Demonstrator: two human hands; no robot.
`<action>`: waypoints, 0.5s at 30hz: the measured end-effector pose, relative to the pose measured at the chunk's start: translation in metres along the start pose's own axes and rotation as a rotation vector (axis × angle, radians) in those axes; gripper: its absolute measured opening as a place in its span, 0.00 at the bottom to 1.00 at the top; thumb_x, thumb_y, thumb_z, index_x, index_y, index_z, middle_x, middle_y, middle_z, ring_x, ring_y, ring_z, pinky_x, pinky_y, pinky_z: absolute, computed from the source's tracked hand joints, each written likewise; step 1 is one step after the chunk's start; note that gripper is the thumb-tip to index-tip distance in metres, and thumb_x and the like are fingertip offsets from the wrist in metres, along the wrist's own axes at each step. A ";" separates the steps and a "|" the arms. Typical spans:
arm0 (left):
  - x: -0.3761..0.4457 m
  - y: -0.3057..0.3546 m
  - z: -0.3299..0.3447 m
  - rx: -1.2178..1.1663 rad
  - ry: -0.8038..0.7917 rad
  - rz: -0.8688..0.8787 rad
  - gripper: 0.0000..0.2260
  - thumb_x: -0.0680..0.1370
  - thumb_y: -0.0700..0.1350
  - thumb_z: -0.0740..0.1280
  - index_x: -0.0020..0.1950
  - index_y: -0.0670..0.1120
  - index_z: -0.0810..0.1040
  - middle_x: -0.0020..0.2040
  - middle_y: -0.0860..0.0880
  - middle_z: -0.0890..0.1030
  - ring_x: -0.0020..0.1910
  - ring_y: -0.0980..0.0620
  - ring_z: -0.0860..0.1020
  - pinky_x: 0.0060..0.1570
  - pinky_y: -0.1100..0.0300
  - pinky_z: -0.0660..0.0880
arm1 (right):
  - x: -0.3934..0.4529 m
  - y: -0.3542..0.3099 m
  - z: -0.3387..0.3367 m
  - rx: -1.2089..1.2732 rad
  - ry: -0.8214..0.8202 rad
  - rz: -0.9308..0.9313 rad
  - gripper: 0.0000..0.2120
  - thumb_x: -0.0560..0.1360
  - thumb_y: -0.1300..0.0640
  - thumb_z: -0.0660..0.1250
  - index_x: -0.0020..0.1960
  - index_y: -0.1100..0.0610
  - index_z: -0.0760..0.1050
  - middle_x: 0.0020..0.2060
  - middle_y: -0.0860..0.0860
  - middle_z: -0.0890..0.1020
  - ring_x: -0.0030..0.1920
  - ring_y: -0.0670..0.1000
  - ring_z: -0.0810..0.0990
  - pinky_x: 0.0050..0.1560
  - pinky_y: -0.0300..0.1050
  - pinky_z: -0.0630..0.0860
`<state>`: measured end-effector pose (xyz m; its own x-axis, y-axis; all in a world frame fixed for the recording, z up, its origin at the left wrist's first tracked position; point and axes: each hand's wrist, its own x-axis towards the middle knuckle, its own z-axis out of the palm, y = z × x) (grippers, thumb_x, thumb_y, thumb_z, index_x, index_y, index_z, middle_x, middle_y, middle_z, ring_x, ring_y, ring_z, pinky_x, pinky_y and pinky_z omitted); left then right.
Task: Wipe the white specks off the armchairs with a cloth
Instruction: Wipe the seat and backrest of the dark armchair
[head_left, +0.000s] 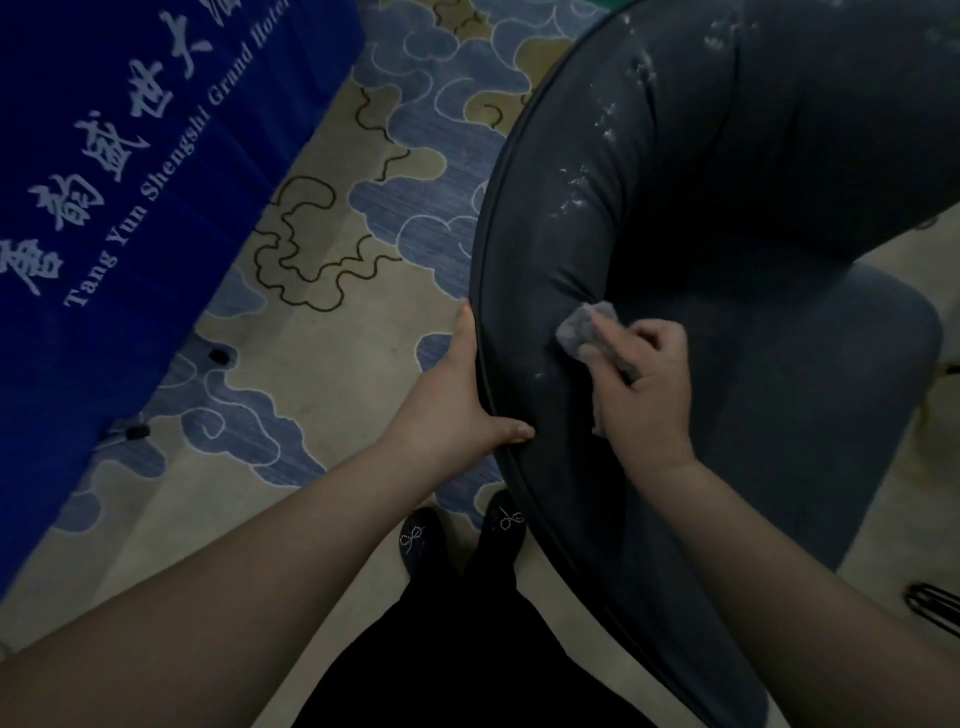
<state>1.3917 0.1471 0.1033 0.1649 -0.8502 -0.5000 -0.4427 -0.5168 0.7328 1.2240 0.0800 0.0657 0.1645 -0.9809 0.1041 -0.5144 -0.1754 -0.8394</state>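
A dark grey-blue armchair (727, 218) fills the right of the view, seen from behind and above its curved backrest. White specks (582, 187) run in a band along the top of the backrest, up toward the far end. My right hand (644, 384) grips a small grey cloth (587, 327) and presses it against the backrest's inner face, just below the specks. My left hand (457, 395) grips the piped outer edge of the backrest, thumb on the inside, fingers behind it. The seat cushion (831, 395) lies below my right hand.
A blue cloth-covered table (104, 208) with white lettering stands at the left. Patterned blue and beige carpet (332, 291) lies between it and the chair. My feet in dark shoes (462, 535) stand against the chair's back. A dark wire object (935, 608) sits at the right edge.
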 end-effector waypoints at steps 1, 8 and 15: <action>0.000 0.000 0.000 -0.002 0.000 0.001 0.59 0.64 0.46 0.80 0.77 0.59 0.36 0.62 0.58 0.75 0.58 0.58 0.75 0.55 0.60 0.76 | -0.003 -0.005 0.004 -0.025 -0.050 -0.118 0.18 0.73 0.61 0.70 0.62 0.49 0.77 0.48 0.51 0.68 0.49 0.46 0.72 0.52 0.35 0.72; 0.002 -0.001 0.000 -0.007 0.002 0.030 0.56 0.63 0.44 0.80 0.76 0.63 0.42 0.52 0.65 0.75 0.51 0.59 0.79 0.46 0.67 0.77 | -0.007 0.000 0.002 0.012 -0.062 -0.073 0.21 0.72 0.64 0.71 0.63 0.50 0.75 0.48 0.54 0.69 0.49 0.52 0.73 0.55 0.36 0.70; 0.002 -0.003 0.000 -0.002 -0.003 0.009 0.57 0.63 0.46 0.79 0.76 0.61 0.40 0.60 0.56 0.77 0.54 0.54 0.79 0.50 0.61 0.77 | -0.015 0.000 0.003 -0.069 -0.163 -0.317 0.19 0.72 0.63 0.71 0.62 0.51 0.77 0.47 0.56 0.70 0.48 0.52 0.72 0.53 0.39 0.72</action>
<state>1.3937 0.1466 0.0999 0.1583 -0.8544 -0.4949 -0.4424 -0.5094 0.7381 1.2247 0.0946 0.0627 0.4539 -0.8515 0.2627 -0.4711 -0.4796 -0.7403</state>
